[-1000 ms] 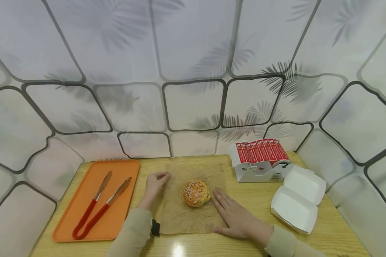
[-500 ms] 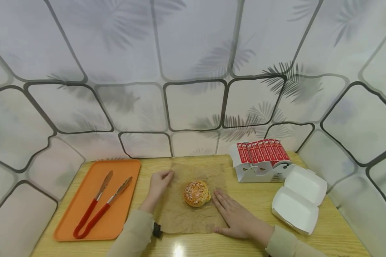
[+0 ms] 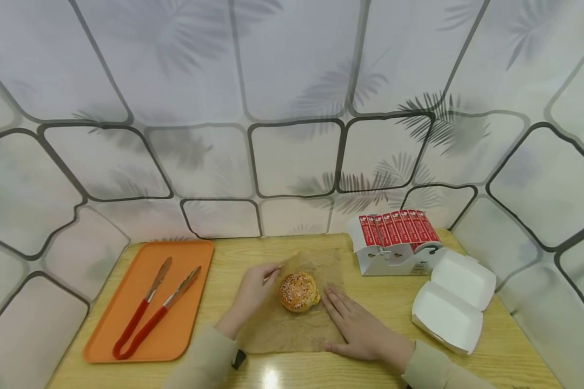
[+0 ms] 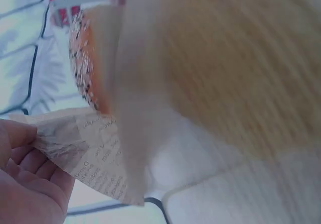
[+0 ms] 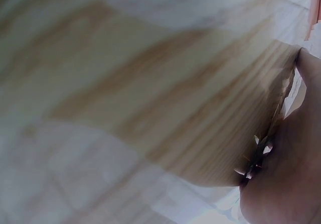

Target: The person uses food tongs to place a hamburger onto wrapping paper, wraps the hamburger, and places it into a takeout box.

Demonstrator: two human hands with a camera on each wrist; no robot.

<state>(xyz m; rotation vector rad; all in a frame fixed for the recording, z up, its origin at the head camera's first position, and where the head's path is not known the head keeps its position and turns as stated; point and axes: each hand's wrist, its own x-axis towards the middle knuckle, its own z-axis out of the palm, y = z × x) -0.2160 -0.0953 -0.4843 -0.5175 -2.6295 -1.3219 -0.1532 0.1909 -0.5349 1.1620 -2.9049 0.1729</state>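
Left hand (image 3: pixel 254 294): pinching the raised left edge of the brown paper (image 3: pixel 292 337) between thumb and fingers. Right hand (image 3: pixel 357 329): laid flat, fingers straight, at the paper's right side. On the paper, between both hands: one seed-topped burger (image 3: pixel 297 292). Left on the desk (image 3: pixel 382 297): orange tray (image 3: pixel 170 335) with red-handled tongs (image 3: pixel 151 326). Right: white carton (image 3: pixel 409 267) of red packets (image 3: pixel 395 228); open white clamshell box (image 3: pixel 445 316).

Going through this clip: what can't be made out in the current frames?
Inside of the burger: head view, mostly hidden by its seeded top.
Print on the paper: left wrist view, mostly too small and blurred to read.
Left hand: left wrist view, cut off by the left edge.
Palm of the right hand: head view, hidden by its back.
Lettering on the red labels: head view, too small.
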